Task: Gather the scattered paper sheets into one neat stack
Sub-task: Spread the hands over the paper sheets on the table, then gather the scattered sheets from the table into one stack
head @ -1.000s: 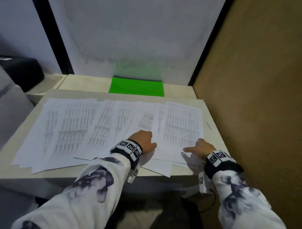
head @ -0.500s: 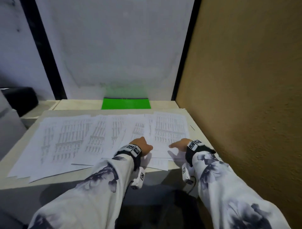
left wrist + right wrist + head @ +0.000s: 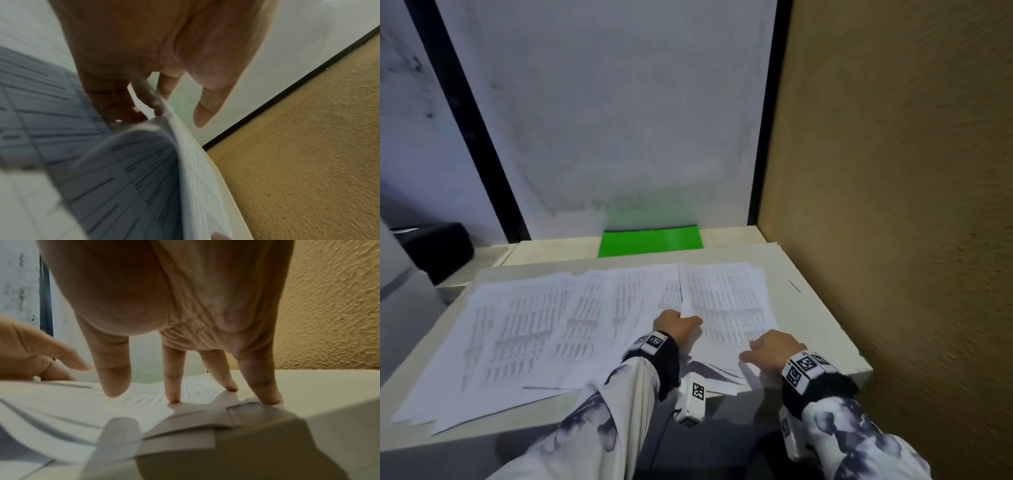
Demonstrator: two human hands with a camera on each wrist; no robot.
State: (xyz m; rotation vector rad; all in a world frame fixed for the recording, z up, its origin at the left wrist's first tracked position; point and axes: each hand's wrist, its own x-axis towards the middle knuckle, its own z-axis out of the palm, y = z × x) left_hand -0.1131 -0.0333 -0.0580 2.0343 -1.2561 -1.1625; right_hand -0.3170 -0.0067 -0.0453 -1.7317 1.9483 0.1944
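Several printed paper sheets [image 3: 534, 325] lie fanned out, overlapping, across the pale table [image 3: 825, 325]. The rightmost sheet [image 3: 726, 301] tops a small pile at the table's right end. My left hand [image 3: 676, 325] is at that sheet's left edge, fingers tucked under it and thumb over it. In the left wrist view the sheet's edge [image 3: 185, 154] curls up between my fingers [image 3: 144, 92]. My right hand [image 3: 767, 349] rests on the pile's near right corner. In the right wrist view its straight fingertips [image 3: 173, 400] press down on the sheets [image 3: 82, 405].
A green folder [image 3: 650, 241] lies flat behind the table against the white back wall. A rough brown wall [image 3: 893, 205] runs close along the table's right side. A black box [image 3: 438, 250] sits at the far left. Some sheets overhang the table's near edge.
My head has tilted up, so the table sits lower in view. My left hand has taken the rightmost sheet's left edge and lifted it. My right hand still presses the near right corner.
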